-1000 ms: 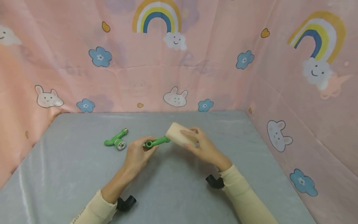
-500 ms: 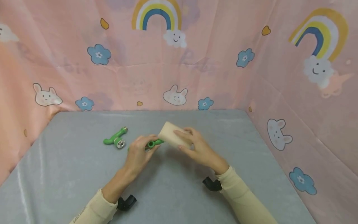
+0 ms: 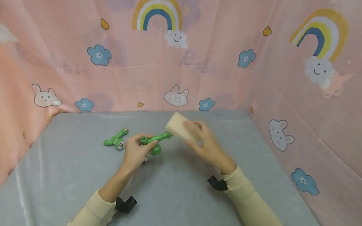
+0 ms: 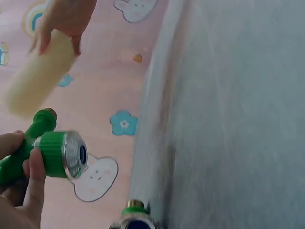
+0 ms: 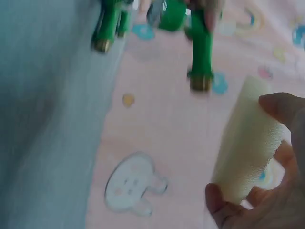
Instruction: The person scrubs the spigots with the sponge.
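My left hand holds a green tap between thumb and fingers, its threaded end pointing right. In the left wrist view the held tap shows a ribbed green collar with a silver rim. A cream-coloured sponge is gripped in my right hand, tilted, its lower left side close to the tap's threaded end in the head view. The right wrist view shows a gap between the sponge and the brass-coloured tip of the tap. Part of the tap is hidden by the left fingers.
Another green tap lies on the grey cloth-covered table to the left. A silver ring-shaped end shows below the left hand. Black curved pieces sit at both wrists. A pink patterned curtain borders the table.
The sponge first moved left along the tap, covering more of it, then back right and upward. The tap has turned in my left hand, so its round green part now shows underneath.
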Demonstrator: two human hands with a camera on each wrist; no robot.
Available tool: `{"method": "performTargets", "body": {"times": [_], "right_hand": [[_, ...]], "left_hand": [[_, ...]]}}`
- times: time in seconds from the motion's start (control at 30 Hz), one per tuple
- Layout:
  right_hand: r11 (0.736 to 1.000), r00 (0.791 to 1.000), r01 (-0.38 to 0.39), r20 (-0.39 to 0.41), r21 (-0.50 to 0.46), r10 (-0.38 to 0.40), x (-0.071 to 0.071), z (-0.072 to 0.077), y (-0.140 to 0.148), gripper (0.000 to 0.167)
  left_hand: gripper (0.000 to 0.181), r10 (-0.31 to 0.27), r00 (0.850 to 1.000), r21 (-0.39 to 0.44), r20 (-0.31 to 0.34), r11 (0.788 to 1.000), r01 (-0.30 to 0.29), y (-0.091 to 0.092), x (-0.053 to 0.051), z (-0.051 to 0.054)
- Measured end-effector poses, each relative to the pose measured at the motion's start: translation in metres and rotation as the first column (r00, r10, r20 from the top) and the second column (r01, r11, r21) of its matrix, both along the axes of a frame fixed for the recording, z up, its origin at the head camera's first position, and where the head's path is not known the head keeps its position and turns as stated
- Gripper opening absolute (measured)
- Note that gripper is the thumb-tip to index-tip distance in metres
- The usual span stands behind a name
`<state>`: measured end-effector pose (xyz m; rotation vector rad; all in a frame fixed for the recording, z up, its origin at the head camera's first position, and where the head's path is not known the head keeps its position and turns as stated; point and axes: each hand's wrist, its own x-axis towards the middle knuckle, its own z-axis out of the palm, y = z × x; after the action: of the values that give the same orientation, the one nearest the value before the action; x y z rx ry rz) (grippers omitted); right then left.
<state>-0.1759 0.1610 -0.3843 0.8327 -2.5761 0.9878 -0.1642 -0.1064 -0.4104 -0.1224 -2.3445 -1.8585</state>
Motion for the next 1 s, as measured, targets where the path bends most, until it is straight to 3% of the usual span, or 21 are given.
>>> {"method": "performTargets", "body": {"times": [0.1,0.17,0.3,0.47,0.6,0.73,0.8,1.0], "right_hand": [[0.998,0.993,-0.041,-0.105,0.049,0.046,0.004,0.001,-0.012,0.059],[0.997,0.990,-0.047,-0.129,0.068,0.056,0.004,-0.001,-0.016,0.060],[0.999,0.995,-0.024,-0.097,0.042,0.028,-0.004,-0.007,-0.016,0.063],[0.999,0.999,0.041,-0.034,0.021,-0.040,-0.015,-0.011,-0.005,0.060],[0.998,0.995,0.060,-0.080,-0.018,-0.061,-0.013,-0.008,-0.002,0.059],[1.000,0.987,-0.025,-0.157,-0.019,0.021,-0.004,-0.005,-0.011,0.057],[0.999,0.987,-0.049,-0.152,-0.019,0.045,-0.002,-0.006,-0.014,0.057],[0.999,0.997,0.030,-0.075,-0.040,-0.033,-0.010,-0.014,-0.007,0.061]], "left_hand": [[0.021,-0.031,0.995,0.077,0.093,0.997,0.024,0.001,-0.002,0.005],[0.022,-0.047,0.987,0.124,0.153,0.992,0.029,0.003,-0.003,0.008],[0.025,-0.050,0.968,0.166,0.245,0.986,0.009,0.003,-0.003,0.013],[0.026,-0.057,0.956,0.212,0.288,0.977,-0.006,0.001,-0.005,0.010],[0.028,-0.110,0.941,0.267,0.320,0.963,0.022,-0.001,-0.006,0.007],[0.027,-0.215,0.914,0.339,0.345,0.936,0.092,-0.003,-0.005,0.006],[0.023,-0.270,0.896,0.379,0.351,0.917,0.128,-0.004,-0.005,0.005],[0.014,-0.371,0.838,0.463,0.399,0.871,0.166,-0.008,-0.005,0.001]]}}
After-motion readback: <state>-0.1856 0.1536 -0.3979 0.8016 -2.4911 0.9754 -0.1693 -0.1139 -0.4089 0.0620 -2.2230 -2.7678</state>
